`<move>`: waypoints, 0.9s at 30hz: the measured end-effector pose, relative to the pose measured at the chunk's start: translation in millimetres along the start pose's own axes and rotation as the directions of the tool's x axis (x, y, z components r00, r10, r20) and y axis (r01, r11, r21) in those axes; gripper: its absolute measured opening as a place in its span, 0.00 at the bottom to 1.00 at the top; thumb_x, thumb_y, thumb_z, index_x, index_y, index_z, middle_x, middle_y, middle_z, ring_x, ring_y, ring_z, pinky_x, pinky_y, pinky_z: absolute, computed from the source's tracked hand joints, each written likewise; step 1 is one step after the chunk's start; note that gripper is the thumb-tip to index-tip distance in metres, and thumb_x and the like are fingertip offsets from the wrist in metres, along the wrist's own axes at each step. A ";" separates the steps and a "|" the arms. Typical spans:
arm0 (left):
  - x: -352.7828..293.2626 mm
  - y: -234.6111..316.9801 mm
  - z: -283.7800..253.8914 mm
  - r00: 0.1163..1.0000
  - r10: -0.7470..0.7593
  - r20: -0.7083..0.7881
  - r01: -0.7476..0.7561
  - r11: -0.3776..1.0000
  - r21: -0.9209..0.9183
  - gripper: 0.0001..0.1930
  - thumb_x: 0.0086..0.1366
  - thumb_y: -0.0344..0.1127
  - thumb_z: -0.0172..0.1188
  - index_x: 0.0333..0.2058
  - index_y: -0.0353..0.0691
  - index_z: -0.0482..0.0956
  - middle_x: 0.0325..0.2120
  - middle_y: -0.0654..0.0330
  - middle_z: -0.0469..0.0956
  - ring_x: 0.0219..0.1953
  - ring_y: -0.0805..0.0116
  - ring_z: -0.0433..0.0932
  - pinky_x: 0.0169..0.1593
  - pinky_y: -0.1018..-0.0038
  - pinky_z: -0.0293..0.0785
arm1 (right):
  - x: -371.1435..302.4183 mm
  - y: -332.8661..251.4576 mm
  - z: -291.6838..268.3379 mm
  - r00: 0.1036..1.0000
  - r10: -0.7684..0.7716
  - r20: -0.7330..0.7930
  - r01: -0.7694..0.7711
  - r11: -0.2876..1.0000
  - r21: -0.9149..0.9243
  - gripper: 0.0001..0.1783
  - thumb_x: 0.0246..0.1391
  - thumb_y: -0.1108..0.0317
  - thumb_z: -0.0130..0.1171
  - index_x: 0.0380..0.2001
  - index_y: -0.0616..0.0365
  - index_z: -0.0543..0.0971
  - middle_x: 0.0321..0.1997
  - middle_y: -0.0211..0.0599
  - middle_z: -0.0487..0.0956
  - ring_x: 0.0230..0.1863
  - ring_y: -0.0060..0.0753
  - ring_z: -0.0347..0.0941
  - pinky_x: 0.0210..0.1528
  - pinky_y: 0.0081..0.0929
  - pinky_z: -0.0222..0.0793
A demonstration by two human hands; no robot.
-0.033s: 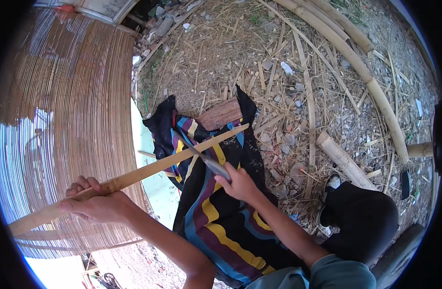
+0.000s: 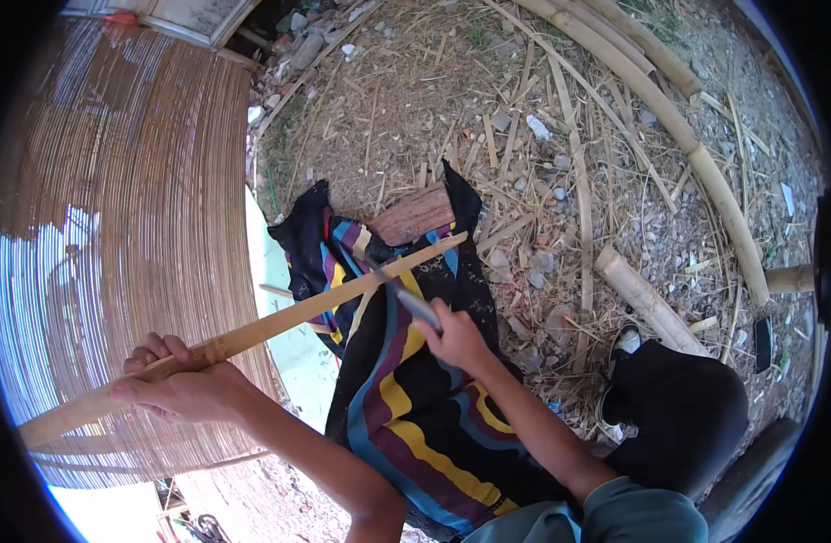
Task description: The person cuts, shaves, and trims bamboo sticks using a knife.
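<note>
Strip: the pale strip is slanting across the scene, its long axis running from near left to far right, the far end hanging or resting over the cloth; which, I cannot tell.
Strip from grip: most of its length is reaching far right from the left hand; a shorter part is extending near left.
Left hand: it is clamping the strip, fingers and thumb wrapping around it.
Knife: the knife is lying across the strip's axis, its blurred blade meeting the far-right stretch; whether it is touching, I cannot tell.
Right hand: the right hand is closing around the handle, staying nearer the strip's far end than the left.
Block: the wood block is sitting on the cloth, just beyond that end.
Change: knife and right hand are now standing farther right, toward the strip's end; left hand and strip are keeping nearly the same place.
</note>
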State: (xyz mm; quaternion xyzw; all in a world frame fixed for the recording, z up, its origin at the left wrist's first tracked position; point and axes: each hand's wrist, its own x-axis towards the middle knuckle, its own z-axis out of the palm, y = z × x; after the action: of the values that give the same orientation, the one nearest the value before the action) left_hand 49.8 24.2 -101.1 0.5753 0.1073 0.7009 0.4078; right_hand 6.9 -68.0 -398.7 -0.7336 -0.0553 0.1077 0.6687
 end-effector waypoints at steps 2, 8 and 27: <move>-7.8 7.1 6.8 1.000 0.000 -0.001 0.000 0.999 -0.038 0.24 0.68 0.56 0.37 0.20 0.44 0.60 0.17 0.64 0.61 0.13 0.79 0.59 0.12 0.88 0.55 | 16.0 89.8 3.7 0.942 0.266 -0.206 -0.282 0.958 -0.052 0.23 0.56 0.51 0.50 0.37 0.64 0.70 0.21 0.58 0.75 0.28 0.60 0.74 0.29 0.44 0.69; 3.0 -10.9 -9.3 0.997 0.075 -0.008 -0.075 0.997 0.028 0.23 0.69 0.53 0.37 0.20 0.43 0.61 0.18 0.63 0.60 0.14 0.79 0.59 0.11 0.88 0.54 | -8.1 196.4 -47.2 0.913 0.381 -0.147 -0.408 0.840 -0.358 0.28 0.56 0.46 0.45 0.41 0.64 0.73 0.32 0.58 0.77 0.38 0.66 0.71 0.42 0.51 0.67; 28.9 2.5 -32.6 0.980 -0.188 0.063 0.199 0.916 -0.347 0.21 0.64 0.51 0.50 0.39 0.36 0.68 0.17 0.69 0.57 0.16 0.83 0.58 0.16 0.88 0.55 | -35.9 -96.4 -5.3 0.987 -0.050 0.151 0.018 0.978 0.208 0.15 0.59 0.57 0.46 0.38 0.60 0.67 0.19 0.51 0.74 0.24 0.56 0.75 0.25 0.42 0.67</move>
State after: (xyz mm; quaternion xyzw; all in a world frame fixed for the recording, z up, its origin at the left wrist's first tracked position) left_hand 19.4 53.1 -89.0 0.4894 0.0308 0.6568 0.5729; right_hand -20.6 -71.6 -299.5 -0.6486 -0.1085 0.1584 0.7365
